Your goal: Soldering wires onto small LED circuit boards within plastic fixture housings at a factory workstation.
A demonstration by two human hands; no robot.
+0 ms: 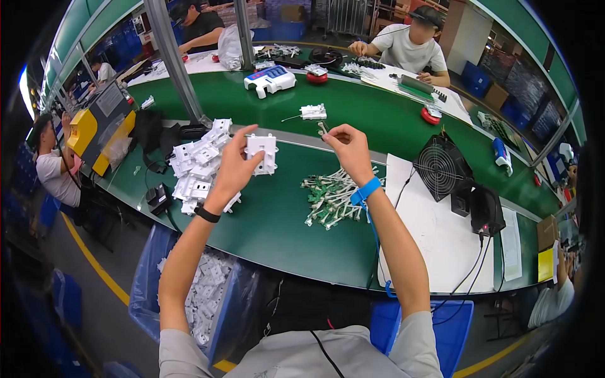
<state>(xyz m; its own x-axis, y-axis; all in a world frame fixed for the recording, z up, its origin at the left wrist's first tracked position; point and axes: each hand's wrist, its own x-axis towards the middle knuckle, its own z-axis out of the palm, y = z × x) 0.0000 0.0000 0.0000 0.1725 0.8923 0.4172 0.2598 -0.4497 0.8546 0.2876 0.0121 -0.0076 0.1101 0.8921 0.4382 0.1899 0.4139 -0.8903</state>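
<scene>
My left hand [236, 165] is closed on a white plastic housing [262, 153], held upright above the green bench. A pinch of my right hand's [348, 151] thumb and fingers holds a small wired part [323, 130]; its details are too small to make out. Left of my left hand lies a heap of white plastic housings [200, 162]. Below my right hand is a pile of small green circuit boards with pale wires [337, 196]. Beyond both hands, on the green conveyor, rests another white housing [313, 112] with a wire sticking out.
Right of the bench stand a black fan [443, 165] and a black device [486, 211] with cables. A blue bin [217, 302] of white housings sits below at left. A metal post [173, 60] rises at the bench's far edge. A co-worker [413, 50] sits across the conveyor.
</scene>
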